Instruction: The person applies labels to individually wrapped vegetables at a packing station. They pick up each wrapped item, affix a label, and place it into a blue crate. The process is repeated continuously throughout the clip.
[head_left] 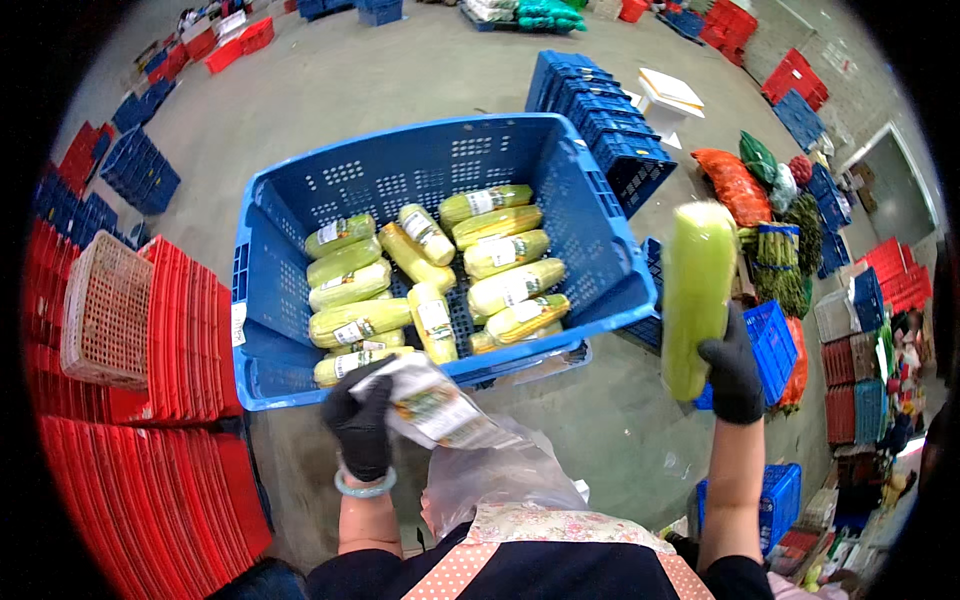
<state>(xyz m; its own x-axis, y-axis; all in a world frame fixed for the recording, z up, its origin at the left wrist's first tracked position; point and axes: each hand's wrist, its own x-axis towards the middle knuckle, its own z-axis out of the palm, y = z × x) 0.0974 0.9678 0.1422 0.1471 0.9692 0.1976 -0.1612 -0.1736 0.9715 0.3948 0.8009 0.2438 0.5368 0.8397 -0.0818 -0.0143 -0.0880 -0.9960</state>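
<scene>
In my gloved right hand (735,372), held up on the right outside the crate, is a long ear of corn (697,300) in pale green husk with a whitish cut top. My fingers wrap its lower part. My left hand (362,420), in a black glove, grips a clear plastic bag (440,408) with a printed label, at the crate's near edge. The bag is slightly blurred. Several labelled, wrapped ears of corn (360,321) lie in two groups inside the large blue crate (400,143), with a few between them.
Stacked red crates (150,500) and a beige basket (105,310) stand close on the left. Nested blue crates (600,115) rise behind the crate on the right. Farther right are an orange mesh sack (735,185), bundled green vegetables (778,255) and a blue crate (768,350).
</scene>
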